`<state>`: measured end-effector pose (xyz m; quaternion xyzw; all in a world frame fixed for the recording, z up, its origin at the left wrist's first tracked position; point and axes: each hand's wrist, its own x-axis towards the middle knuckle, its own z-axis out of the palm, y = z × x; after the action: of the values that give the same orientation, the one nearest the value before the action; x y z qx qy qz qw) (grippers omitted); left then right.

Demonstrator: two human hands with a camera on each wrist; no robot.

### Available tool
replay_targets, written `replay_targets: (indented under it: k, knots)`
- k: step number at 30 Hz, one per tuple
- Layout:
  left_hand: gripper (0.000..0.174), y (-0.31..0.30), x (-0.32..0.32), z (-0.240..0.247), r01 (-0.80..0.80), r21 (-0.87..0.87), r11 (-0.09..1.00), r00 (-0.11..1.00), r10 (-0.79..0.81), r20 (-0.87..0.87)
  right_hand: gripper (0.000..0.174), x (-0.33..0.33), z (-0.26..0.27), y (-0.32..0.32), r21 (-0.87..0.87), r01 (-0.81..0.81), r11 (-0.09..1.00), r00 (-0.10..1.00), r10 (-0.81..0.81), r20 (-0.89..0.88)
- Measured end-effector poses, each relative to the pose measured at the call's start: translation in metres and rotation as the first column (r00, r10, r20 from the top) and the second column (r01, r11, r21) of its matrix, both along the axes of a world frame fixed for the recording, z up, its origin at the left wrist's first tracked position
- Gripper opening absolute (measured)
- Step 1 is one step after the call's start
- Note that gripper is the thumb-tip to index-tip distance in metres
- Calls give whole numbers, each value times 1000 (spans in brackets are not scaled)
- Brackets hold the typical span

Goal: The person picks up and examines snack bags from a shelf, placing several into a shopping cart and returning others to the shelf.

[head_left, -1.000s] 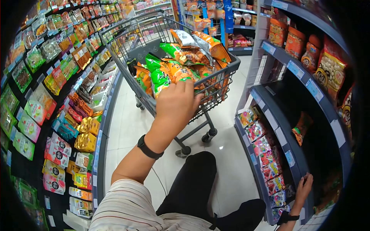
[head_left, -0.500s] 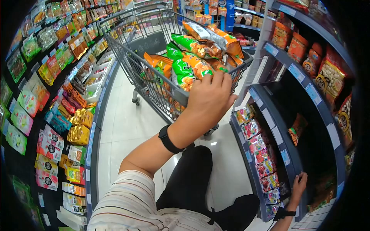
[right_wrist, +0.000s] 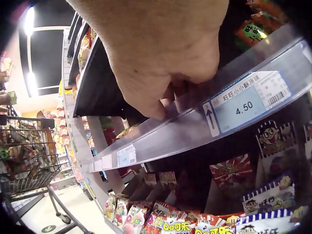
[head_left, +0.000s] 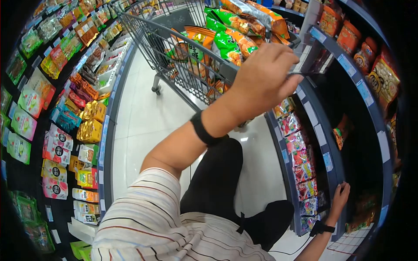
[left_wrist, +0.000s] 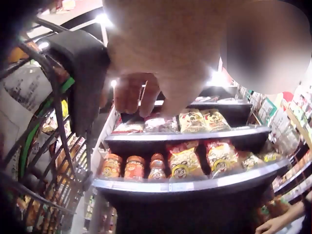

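My left hand [head_left: 267, 74] is raised beside the near rim of the shopping cart [head_left: 224, 65], its fingers loosely bent and holding nothing. In the left wrist view, its fingers [left_wrist: 139, 92] hang to the right of the dark cart corner [left_wrist: 80, 68]. Orange and green snack bags [head_left: 226, 45] are heaped in the cart. Low at right, my right hand [head_left: 339, 198] holds the front edge of a dark shelf [head_left: 324, 148]. The right wrist view shows its fingers curled over the clear price rail [right_wrist: 161, 139], left of a 4.50 label [right_wrist: 243, 107].
One snack bag [head_left: 342, 130] lies on the dark shelf. Small candy packets [head_left: 300, 158] line the tier below; orange jars [head_left: 348, 37] and a large bag [head_left: 383, 80] stand above. Packaged snacks [head_left: 56, 143] fill the left rack. Pale tiled floor [head_left: 139, 113] runs between.
My left hand has moved from the cart's near rim rightward, past the bags. The cart sits higher and further right in view. My right hand stays at the shelf edge.
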<state>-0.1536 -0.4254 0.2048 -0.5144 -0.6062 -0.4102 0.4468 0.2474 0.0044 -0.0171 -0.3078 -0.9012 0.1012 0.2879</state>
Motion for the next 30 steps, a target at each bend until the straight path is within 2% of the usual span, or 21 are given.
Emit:
replay_targets:
  k: [1, 4, 7, 10, 13, 16, 20, 25, 29, 30]
  knots:
    - [32, -10, 2, 4, 78, -28, 997, 996, -77, 48, 15, 0, -2, 5, 21, -13, 1000, 1000, 13, 15]
    - [37, -49, -12, 15, -75, -39, 996, 994, 72, -77, 15, 3, -3, 9, 39, -5, 999, 999, 3, 45]
    - [49, -104, -49, 29, -320, -117, 940, 940, 299, -166, 16, -3, 7, -6, 26, 15, 1000, 999, -17, 50]
    - [63, -159, -87, 36, -432, -300, 851, 900, 387, -198, 15, -3, 5, -4, 33, 20, 999, 999, -21, 50]
    - [66, -196, -120, 21, -561, -479, 675, 825, 502, -260, 14, 0, -2, 9, 39, 15, 999, 998, -17, 52]
    - [63, -199, -120, 21, -512, -520, 684, 853, 478, -211, 13, 0, -7, 10, 58, 14, 998, 998, -17, 54]
    - [62, -194, -129, 12, -514, -449, 731, 857, 453, -245, 13, 2, -12, 16, 85, 9, 996, 999, -13, 44]
    - [58, -196, -133, 10, -465, -466, 753, 883, 431, -184, 14, 2, -8, 9, 56, 10, 998, 999, -13, 53]
    - [61, -208, -136, 12, -303, -479, 824, 925, 376, 61, 14, 1, -5, 5, 78, -4, 997, 998, -1, 60]
    - [60, -211, -138, 12, -325, -473, 819, 917, 396, 56, 14, 2, -8, 8, 94, -11, 996, 998, 5, 67]
